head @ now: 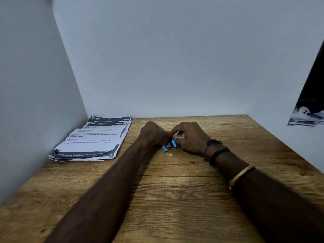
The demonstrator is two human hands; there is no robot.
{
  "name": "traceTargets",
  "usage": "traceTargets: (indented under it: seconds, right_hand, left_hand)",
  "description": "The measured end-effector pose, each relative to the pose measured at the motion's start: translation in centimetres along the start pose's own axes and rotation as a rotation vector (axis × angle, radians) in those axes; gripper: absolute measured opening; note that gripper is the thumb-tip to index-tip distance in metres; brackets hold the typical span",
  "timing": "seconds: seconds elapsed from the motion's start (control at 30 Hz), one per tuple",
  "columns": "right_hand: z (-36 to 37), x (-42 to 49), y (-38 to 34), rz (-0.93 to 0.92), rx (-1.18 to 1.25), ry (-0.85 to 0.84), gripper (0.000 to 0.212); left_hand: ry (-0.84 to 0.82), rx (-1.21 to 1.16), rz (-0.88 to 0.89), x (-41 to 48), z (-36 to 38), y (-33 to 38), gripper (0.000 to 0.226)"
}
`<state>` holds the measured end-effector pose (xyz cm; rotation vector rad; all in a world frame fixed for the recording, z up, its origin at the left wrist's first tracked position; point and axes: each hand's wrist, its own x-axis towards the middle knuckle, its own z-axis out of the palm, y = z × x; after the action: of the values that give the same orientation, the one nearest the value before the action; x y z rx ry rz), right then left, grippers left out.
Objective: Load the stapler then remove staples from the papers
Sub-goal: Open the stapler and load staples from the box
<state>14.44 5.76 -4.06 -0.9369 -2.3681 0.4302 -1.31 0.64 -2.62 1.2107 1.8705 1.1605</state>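
A small blue and black stapler (168,146) sits between both hands near the middle of the wooden table (175,190). My left hand (152,134) is closed around its left side. My right hand (190,137) pinches at its top, with a small pale box or packet (179,137) under the fingers; what it holds is mostly hidden. A stack of printed papers (93,140) lies at the table's back left, against the wall.
Grey walls (175,67) close the table at the back and left. A dark printed cloth or poster (310,102) hangs at the right edge. Bracelets circle my right wrist (217,153).
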Motion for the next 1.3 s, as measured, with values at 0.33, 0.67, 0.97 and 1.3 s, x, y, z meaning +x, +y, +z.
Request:
traceTargets:
  seconds: [0.33, 0.67, 0.97, 1.3]
  right_hand:
    - [0.6, 0.7, 0.9, 0.020, -0.014, 0.201, 0.015]
    - [0.5, 0.5, -0.2, -0.031, 0.116, 0.324, 0.008]
    - [0.1, 0.6, -0.6, -0.047, 0.168, 0.316, 0.013]
    - [0.6, 0.9, -0.1, 0.009, 0.223, 0.383, 0.008]
  left_hand:
    - [0.014, -0.377, 0.031, 0.0, -0.1, 0.2, 0.025]
    - [0.150, -0.025, 0.412, 0.2, 0.8, -0.9, 0.033]
    - [0.245, 0.122, 0.479, 0.1, 0.7, -0.3, 0.044]
    - [0.235, -0.076, 0.407, 0.6, 0.6, -0.6, 0.040]
